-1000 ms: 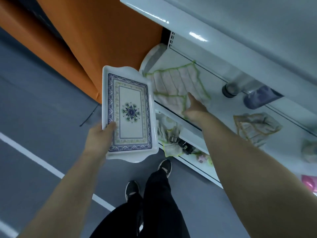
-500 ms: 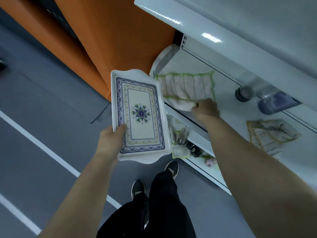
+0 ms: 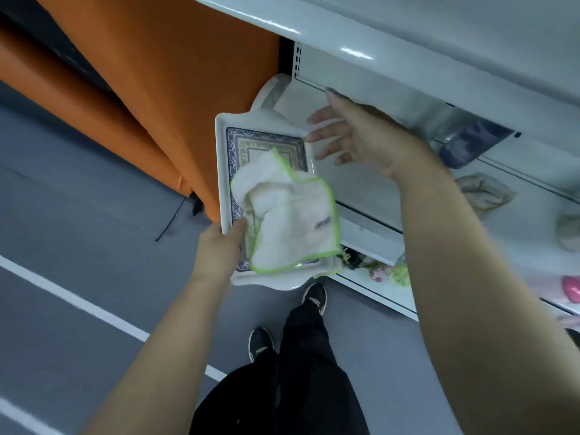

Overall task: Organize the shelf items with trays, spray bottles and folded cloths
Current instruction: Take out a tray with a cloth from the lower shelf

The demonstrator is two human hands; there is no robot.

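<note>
My left hand (image 3: 223, 243) grips the near left edge of a white tray (image 3: 224, 158) with a blue patterned border, held out in front of the shelf. A white cloth with a green hem (image 3: 292, 221) lies crumpled on the tray. Over the shelf, just right of the tray's far end, my right hand (image 3: 357, 136) hovers with its fingers spread and nothing in it. A second white tray (image 3: 266, 92) leans on edge at the shelf's left end. A dark spray bottle (image 3: 470, 142) lies on its side further right, next to a beige cloth (image 3: 483, 193).
The white shelf (image 3: 361, 183) has a board above it (image 3: 345, 29) and a lower level holding small items (image 3: 389, 271). An orange panel (image 3: 157, 89) stands left of the shelf. A pink object (image 3: 571, 288) sits at the right edge. My legs and shoes are below on grey floor.
The green-hemmed cloth has left the shelf and now lies on the tray. My right hand has let go of it and lifted with fingers spread. The tray has moved closer to the shelf.
</note>
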